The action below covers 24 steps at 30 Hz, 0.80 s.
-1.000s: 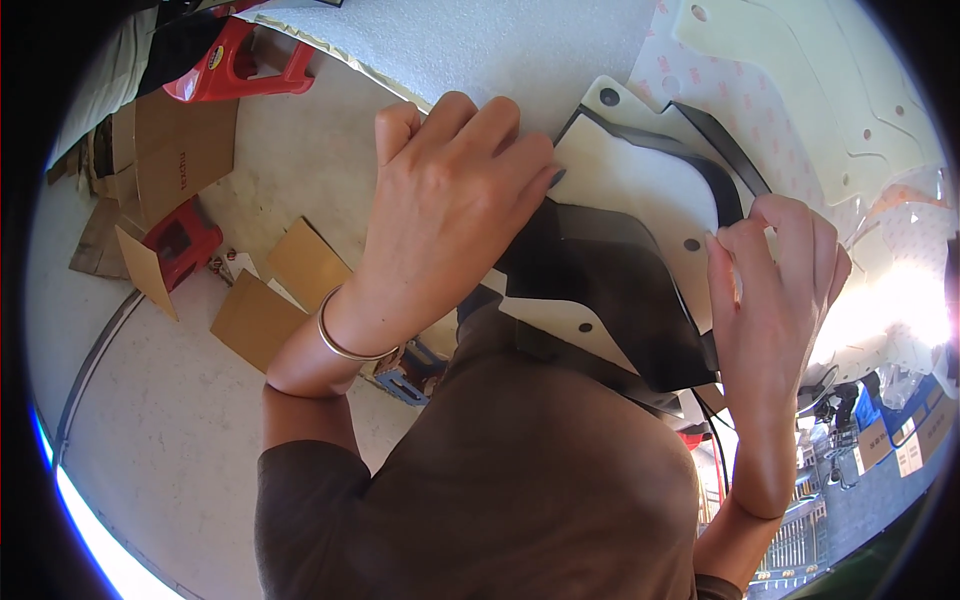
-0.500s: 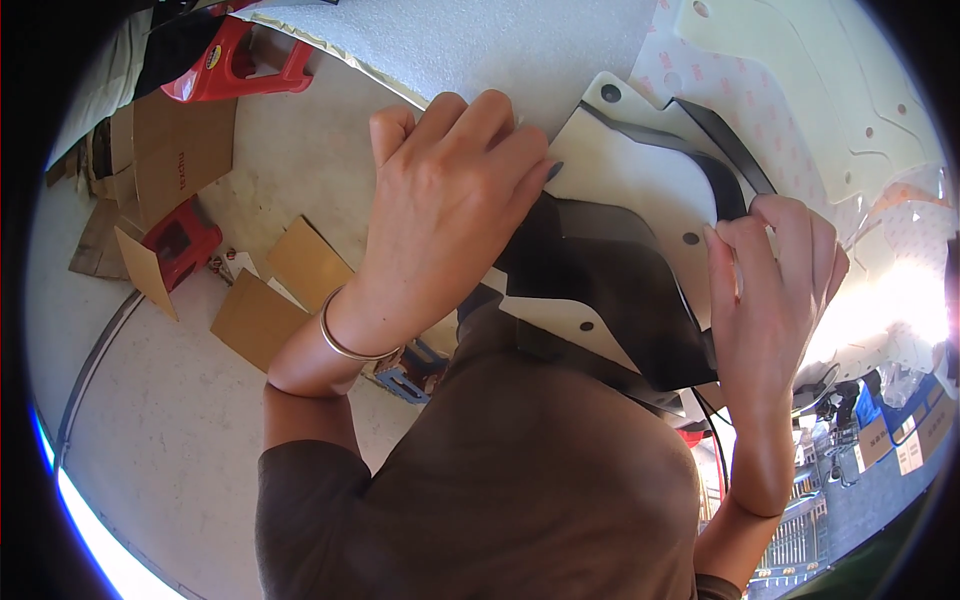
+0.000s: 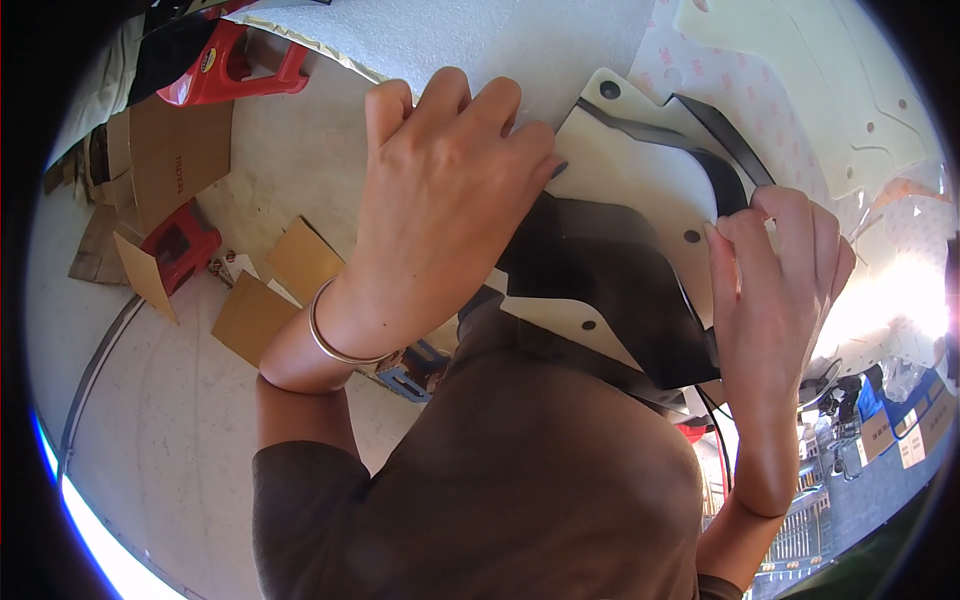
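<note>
In front of me is a white shaped panel (image 3: 635,170) with dark round holes and curved black strips standing up along it. A broad black band (image 3: 600,255) crosses its near part. My left hand (image 3: 455,160) is above the panel's left edge, fingers curled in and the dark-nailed thumb tip showing; whatever it pinches is hidden beneath it. At the right edge, my right hand (image 3: 785,250) pinches the end of a thin curved black strip (image 3: 715,165), its fingertips partly hiding it.
Flat white cut panels (image 3: 780,50) lie on the table to the far right, beside a pale grey sheet (image 3: 520,45). On the floor at left are red stools (image 3: 185,245), an upright cardboard box (image 3: 180,155) and loose cardboard flaps (image 3: 255,315). Blue bins (image 3: 915,410) stand at lower right.
My left hand has shifted slightly up and to the left, its fingers still curled. My right hand has barely moved and keeps its pinch; the panel stays in place.
</note>
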Tool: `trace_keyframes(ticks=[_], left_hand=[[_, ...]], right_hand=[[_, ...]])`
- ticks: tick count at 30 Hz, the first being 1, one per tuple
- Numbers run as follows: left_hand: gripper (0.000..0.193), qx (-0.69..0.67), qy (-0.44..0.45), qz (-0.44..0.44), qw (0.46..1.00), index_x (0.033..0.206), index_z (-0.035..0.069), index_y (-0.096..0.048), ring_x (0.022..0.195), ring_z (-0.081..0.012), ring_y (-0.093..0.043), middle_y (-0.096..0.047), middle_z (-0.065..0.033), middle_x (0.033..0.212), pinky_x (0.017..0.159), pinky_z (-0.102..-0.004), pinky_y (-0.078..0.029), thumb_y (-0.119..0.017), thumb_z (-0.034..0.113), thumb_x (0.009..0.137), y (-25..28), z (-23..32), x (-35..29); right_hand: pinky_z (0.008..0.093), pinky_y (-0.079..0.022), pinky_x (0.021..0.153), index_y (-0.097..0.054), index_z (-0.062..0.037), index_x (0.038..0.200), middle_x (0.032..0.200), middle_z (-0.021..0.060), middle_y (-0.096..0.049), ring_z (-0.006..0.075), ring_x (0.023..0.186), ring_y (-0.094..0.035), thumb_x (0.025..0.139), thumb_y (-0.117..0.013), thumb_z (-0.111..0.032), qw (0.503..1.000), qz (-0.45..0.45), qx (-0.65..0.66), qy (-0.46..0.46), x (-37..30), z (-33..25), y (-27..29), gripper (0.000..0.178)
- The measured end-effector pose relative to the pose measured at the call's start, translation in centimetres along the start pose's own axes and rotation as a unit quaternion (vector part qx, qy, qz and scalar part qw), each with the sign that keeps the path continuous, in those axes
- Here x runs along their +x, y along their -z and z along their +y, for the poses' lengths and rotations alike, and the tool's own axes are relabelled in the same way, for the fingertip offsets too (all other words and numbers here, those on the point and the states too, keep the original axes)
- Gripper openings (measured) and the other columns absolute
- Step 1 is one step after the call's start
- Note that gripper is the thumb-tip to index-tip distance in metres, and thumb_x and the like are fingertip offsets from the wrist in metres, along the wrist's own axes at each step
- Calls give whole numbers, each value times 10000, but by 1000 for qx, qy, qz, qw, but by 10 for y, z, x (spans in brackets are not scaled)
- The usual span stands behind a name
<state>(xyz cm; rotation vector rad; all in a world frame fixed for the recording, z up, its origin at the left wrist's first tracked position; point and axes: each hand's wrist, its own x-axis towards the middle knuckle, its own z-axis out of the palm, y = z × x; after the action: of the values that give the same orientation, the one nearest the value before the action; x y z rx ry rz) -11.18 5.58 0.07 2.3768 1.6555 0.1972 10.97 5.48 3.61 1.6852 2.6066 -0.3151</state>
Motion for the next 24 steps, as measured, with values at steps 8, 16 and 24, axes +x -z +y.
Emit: trace_keyframes(ticks=[8,16,24], left_hand=[[531,-224,-251,-50,941,1066,59,-652,1085,-301,-565,-599,-99,1190,910,-406,-418,-412,513,930,-6,-21,-3],[716,-191,-257,-109,941,1174,13,-597,1166,-326,-522,-563,-126,1266,997,-450,-387,-281,605,924,-4,-26,2],[738,-132,-233,-117,956,1125,-6,-628,1133,-340,-535,-578,-132,1233,998,-451,-391,-297,620,914,4,-24,-6]], right_hand=[[373,-350,788,-599,-57,811,978,59,-524,237,939,-515,686,-718,-45,1000,-4,-14,8,1,-3,2,173],[367,-345,772,-640,-35,883,965,71,-524,231,924,-516,733,-672,-50,1000,-18,-6,23,-2,-1,17,155],[316,-420,705,-679,-15,949,953,97,-604,223,846,-566,765,-650,-32,996,24,91,-12,-13,4,31,188]])
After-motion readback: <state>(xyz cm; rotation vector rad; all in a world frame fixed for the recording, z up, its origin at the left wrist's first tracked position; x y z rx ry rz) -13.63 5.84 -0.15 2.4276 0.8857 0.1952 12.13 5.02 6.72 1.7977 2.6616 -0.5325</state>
